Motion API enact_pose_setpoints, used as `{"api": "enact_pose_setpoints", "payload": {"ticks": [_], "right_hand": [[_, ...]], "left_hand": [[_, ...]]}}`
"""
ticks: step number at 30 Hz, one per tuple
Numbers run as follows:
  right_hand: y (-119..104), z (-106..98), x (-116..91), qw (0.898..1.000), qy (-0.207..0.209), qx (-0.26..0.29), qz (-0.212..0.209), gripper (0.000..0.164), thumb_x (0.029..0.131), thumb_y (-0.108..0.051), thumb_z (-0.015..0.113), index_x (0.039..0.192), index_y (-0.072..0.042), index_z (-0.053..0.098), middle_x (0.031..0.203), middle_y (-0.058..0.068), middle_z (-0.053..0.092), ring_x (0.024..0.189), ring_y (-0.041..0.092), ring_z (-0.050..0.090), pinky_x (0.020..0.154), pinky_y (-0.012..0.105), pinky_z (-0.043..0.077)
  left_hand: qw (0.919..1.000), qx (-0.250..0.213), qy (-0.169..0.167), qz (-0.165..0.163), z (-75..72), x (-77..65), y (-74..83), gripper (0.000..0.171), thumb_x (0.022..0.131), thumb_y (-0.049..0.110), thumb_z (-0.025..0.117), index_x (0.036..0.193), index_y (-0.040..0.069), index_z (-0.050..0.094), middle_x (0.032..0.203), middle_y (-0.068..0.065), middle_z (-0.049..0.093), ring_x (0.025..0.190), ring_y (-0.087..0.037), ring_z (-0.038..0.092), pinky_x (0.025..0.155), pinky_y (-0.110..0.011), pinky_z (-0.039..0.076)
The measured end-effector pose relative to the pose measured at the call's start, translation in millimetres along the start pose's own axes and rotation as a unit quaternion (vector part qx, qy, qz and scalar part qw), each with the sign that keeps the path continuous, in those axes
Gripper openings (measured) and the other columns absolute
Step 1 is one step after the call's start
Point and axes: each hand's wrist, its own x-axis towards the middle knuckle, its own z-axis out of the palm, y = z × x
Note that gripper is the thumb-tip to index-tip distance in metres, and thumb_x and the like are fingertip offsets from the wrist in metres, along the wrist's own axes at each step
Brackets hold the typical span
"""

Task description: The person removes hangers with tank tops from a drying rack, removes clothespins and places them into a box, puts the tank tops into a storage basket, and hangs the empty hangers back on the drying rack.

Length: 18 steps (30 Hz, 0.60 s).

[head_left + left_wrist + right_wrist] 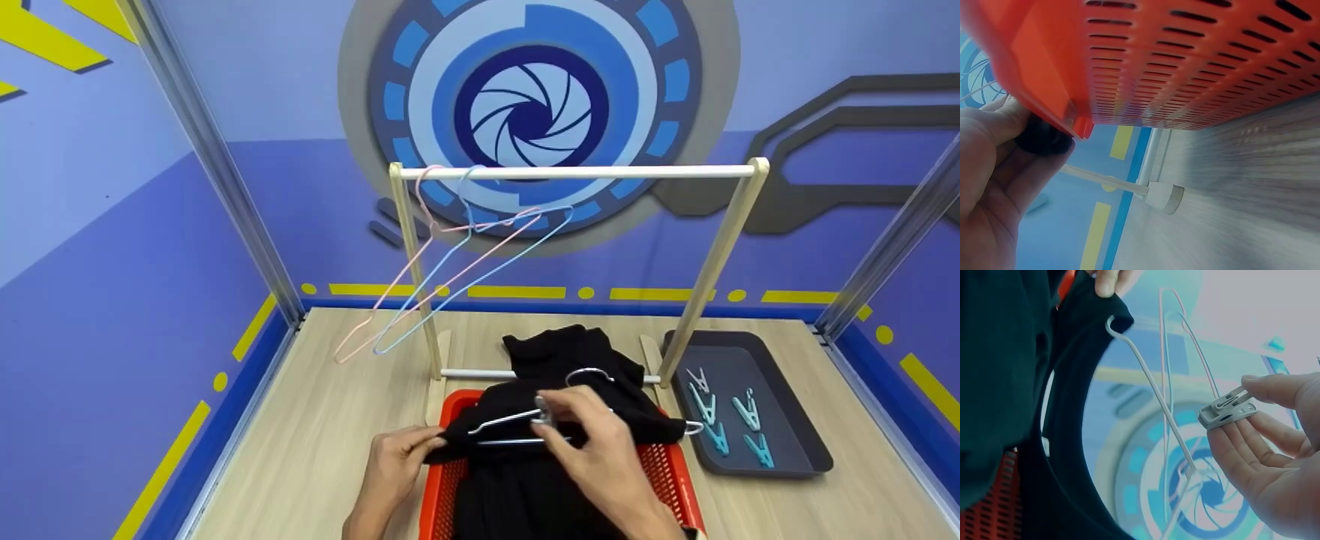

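Observation:
A black garment [517,491] lies over a red perforated basket [441,487], with a white hanger [1154,382] set in its neck opening. The hanger's hook points up and away, and one end of it shows past the garment's right side. At the garment's left edge my left hand [396,463] pinches the cloth between thumb and fingers; the left wrist view shows a dark bunch of it beside the basket rim. My right hand [600,454] holds a pale grey clothespin [1225,410] between thumb and fingertips, above the hanger and apart from the cloth.
Behind the basket stands a rack with a white top bar [600,172]. A pink hanger [409,262] and a blue hanger [510,259] hang at its left end. To the right, a dark grey tray [795,420] holds several clothespins [746,411].

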Motion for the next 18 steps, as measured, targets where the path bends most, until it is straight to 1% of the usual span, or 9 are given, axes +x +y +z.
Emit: {"api": "enact_pose_setpoints", "payload": {"ticks": [5,8,10,14,18], "right_hand": [[-1,-20,-3,0.999,0.017,-0.024,0.024,0.056,0.071,0.016,0.091,0.12,-0.004,0.074,0.109,0.004,0.072,0.091,0.021,0.072,0.087,0.019,0.057],[-2,-34,-2,0.998,0.032,-0.034,0.029,0.054,0.071,0.018,0.09,0.118,-0.003,0.075,0.109,0.005,0.072,0.093,0.021,0.072,0.088,0.019,0.057],[-2,-44,-2,0.998,0.039,-0.038,0.04,0.053,0.072,0.02,0.089,0.118,-0.003,0.075,0.109,0.005,0.072,0.095,0.02,0.072,0.089,0.019,0.057],[2,-62,-1,0.995,0.052,-0.041,0.073,0.051,0.074,0.022,0.086,0.119,0.001,0.074,0.11,0.008,0.071,0.097,0.015,0.07,0.09,0.019,0.057],[10,-76,0,0.989,0.071,-0.059,0.112,0.047,0.077,0.021,0.085,0.118,0.002,0.075,0.107,0.009,0.071,0.096,0.01,0.07,0.088,0.017,0.056]], "left_hand": [[1.0,-0.005,-0.001,-0.004,0.3,-0.6,0.1,0.014,0.086,0.001,0.085,0.096,0.011,0.085,0.089,0.003,0.08,0.08,-0.012,0.076,0.073,-0.016,0.058],[1.0,-0.01,-0.001,-0.002,0.2,-0.3,0.5,0.014,0.086,0.001,0.084,0.097,0.011,0.085,0.089,0.002,0.08,0.08,-0.012,0.076,0.072,-0.016,0.058],[0.9999,-0.012,-0.001,-0.001,0.1,-0.2,0.6,0.014,0.087,0.002,0.084,0.097,0.012,0.085,0.089,0.002,0.08,0.079,-0.011,0.076,0.071,-0.016,0.058],[0.9999,-0.013,-0.001,-0.004,-0.2,0.1,0.7,0.013,0.087,0.004,0.084,0.098,0.012,0.086,0.09,0.003,0.08,0.079,-0.01,0.075,0.071,-0.016,0.058],[0.9998,-0.015,-0.002,-0.011,-0.4,0.1,0.7,0.013,0.087,0.003,0.084,0.097,0.012,0.086,0.089,0.005,0.08,0.078,-0.009,0.075,0.07,-0.016,0.057]]}}
